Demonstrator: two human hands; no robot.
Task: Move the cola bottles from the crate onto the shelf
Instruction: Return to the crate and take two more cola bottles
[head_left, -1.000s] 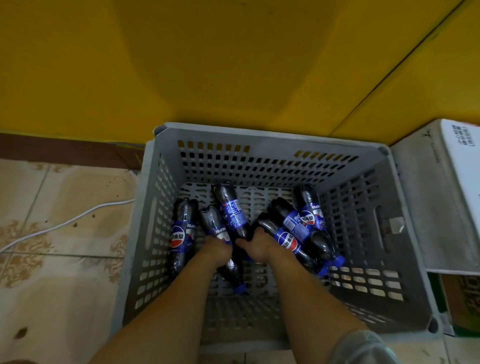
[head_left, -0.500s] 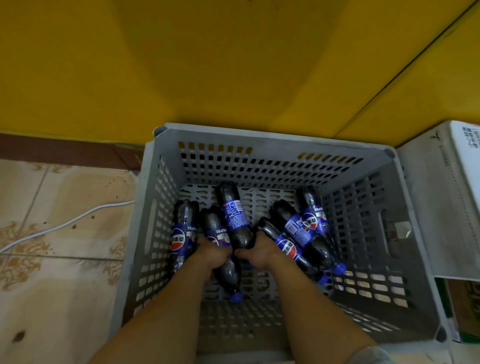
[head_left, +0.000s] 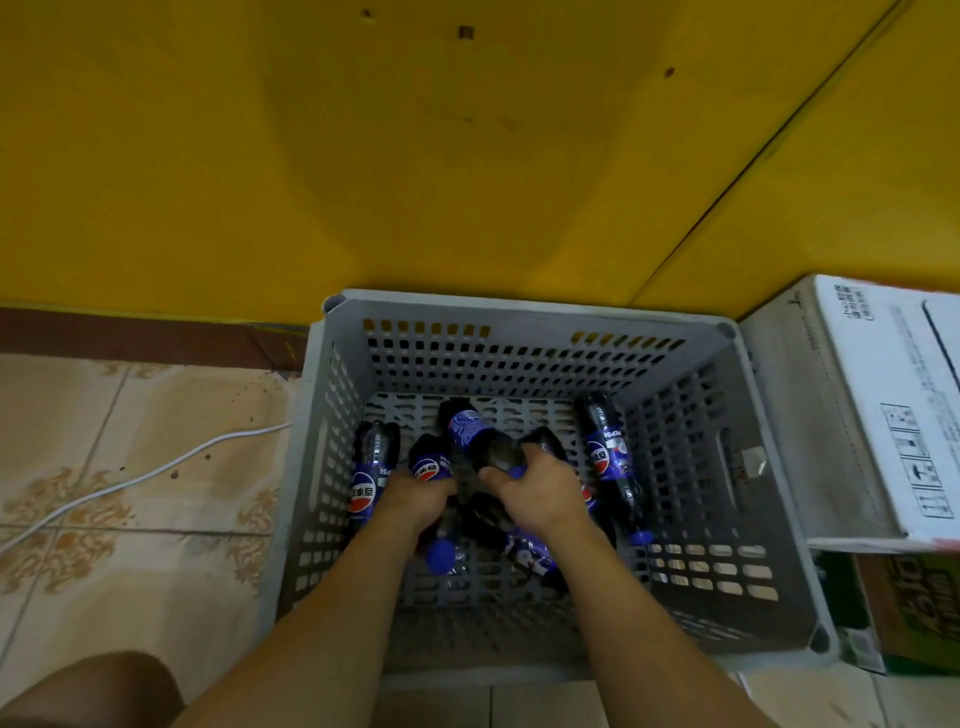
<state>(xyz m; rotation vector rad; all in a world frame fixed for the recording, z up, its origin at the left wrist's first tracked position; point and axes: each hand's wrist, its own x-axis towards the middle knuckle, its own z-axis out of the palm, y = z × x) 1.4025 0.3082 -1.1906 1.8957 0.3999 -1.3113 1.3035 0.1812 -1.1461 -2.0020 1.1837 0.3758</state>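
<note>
Grey crate (head_left: 519, 312) | left hand (head_left: 415, 499) grips Pepsi-labelled bottle (head_left: 431, 467) | right hand (head_left: 540, 493) grips blue-labelled bottle (head_left: 472, 431)

The left hand (head_left: 415, 499) covers the middle of one cola bottle (head_left: 431, 467), so its fingers are out of sight beneath. Under the right hand (head_left: 540, 493) another bottle's neck is hidden. A motion-blurred bottle (head_left: 524, 551) lies below that wrist; its label is unreadable.

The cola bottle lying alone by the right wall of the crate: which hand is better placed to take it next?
Right hand, probably. It is nearer to that cola bottle, though it already grips another bottle. The left hand holds a bottle on the crate's far side.
</note>
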